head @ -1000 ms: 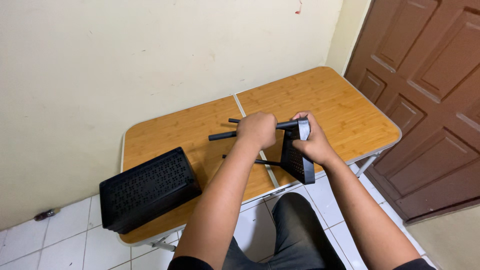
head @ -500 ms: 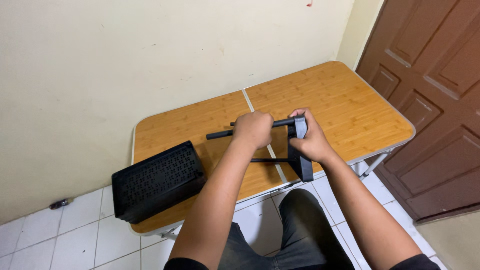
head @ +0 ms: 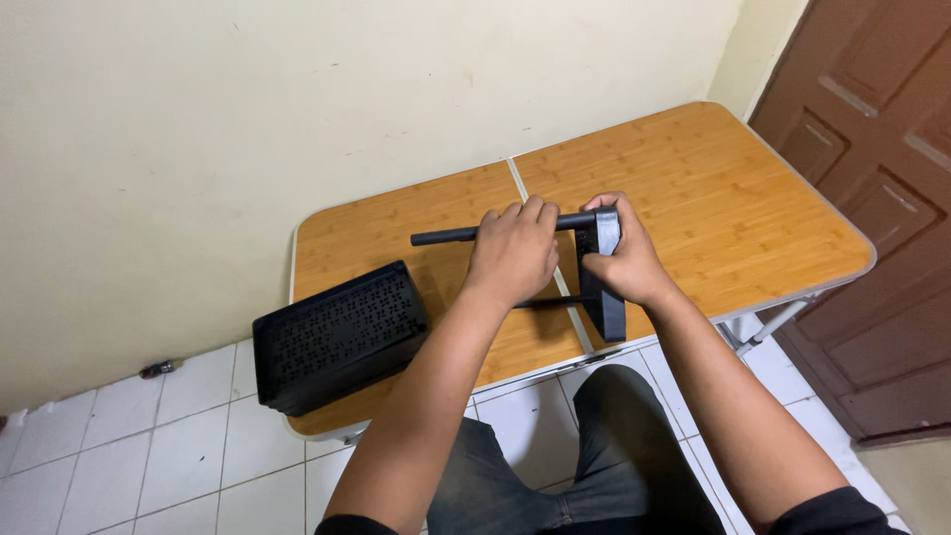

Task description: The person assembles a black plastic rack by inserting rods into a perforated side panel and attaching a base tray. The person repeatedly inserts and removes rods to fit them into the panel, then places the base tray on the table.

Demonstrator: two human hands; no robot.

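Left hand [head: 513, 253] now slid toward the panel end of the upper black rod [head: 446, 236], fingers wrapped over it. Right hand [head: 622, 260] clamps black perforated panel [head: 604, 287], now edge-on. Stacked black trays [head: 337, 335] untouched at near left of folding table [head: 713, 198].

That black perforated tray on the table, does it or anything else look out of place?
Yes. The black perforated tray lies upside down at the folding table's near left corner, jutting over the edge. The black panel gripped by the right hand stands on edge, with the left hand around one of its rods. Nothing looks spilled or broken.
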